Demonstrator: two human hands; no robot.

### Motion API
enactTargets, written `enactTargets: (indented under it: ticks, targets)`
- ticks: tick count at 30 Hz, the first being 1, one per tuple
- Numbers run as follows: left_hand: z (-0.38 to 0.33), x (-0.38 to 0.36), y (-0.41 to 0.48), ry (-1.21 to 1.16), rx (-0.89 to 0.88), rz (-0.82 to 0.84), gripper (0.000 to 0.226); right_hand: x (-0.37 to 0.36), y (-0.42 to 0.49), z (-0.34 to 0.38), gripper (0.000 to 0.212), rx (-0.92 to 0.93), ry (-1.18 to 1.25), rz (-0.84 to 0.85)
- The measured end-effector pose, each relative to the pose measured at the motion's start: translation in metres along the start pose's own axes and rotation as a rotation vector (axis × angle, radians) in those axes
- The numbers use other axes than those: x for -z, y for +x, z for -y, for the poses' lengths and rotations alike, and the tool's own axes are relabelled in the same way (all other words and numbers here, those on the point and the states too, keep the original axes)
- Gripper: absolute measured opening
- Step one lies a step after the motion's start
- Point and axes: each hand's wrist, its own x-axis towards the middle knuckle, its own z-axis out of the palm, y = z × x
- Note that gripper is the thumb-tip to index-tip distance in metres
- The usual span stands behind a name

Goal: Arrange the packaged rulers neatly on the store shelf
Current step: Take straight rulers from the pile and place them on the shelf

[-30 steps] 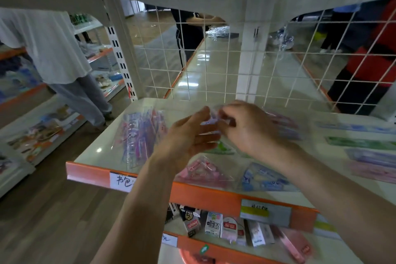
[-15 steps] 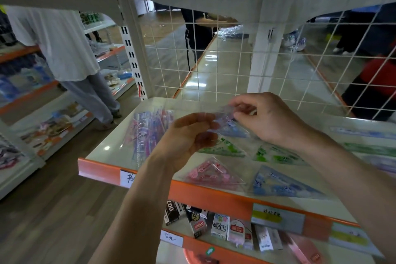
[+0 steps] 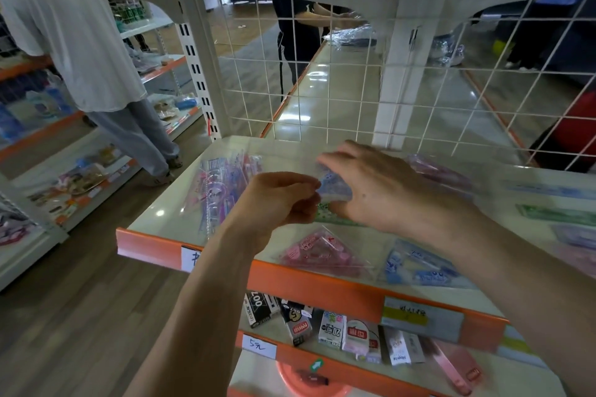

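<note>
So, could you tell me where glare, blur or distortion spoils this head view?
Head view: glare spots on the glossy shelf; the right hand and the blue ruler pack it holds are motion-blurred; wide-angle bending curves the wire grid and shelf edges.

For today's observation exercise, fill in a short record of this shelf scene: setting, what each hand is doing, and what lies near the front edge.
setting: store shelf with orange front edge
left hand: pinches the blue packet at its left end
right hand: grip on the same packet, from above
front edge: pink triangle packet, blue triangle packet
left side: pile of ruler packets
</note>
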Motion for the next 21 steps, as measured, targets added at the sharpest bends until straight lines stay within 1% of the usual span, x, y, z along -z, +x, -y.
enactTargets:
  ticks: [3, 7, 9, 12, 17, 19, 21]
  targets:
    - [0.001, 0.003, -0.002, 0.101, 0.031, 0.001, 0.011, -0.002, 0.001, 0.003, 0.066, -0.051, -0.026, 0.111]
    - [0.004, 0.014, 0.003, 0.268, 0.007, -0.125, 0.009, -0.003, -0.003, 0.008, 0.074, -0.122, 0.03, 0.333]
    - [0.004, 0.018, 0.005, 0.325, -0.019, -0.175, 0.01, -0.006, -0.004, 0.012, 0.076, -0.124, 0.016, 0.406]
    - [0.0, 0.022, 0.007, 0.451, -0.066, -0.202, 0.009, -0.008, -0.005, 0.017, 0.073, -0.105, -0.01, 0.47]
    - [-0.012, 0.035, 0.015, 0.67, -0.138, -0.22, 0.014, -0.015, -0.005, 0.018, 0.062, -0.087, 0.013, 0.547]
    - [-0.016, 0.047, 0.019, 0.737, -0.129, -0.246, 0.013, -0.015, -0.002, 0.02, 0.057, -0.102, 0.026, 0.553]
    - [-0.017, 0.062, 0.023, 0.794, -0.1, -0.272, 0.012, -0.011, 0.005, 0.022, 0.054, -0.115, 0.038, 0.508]
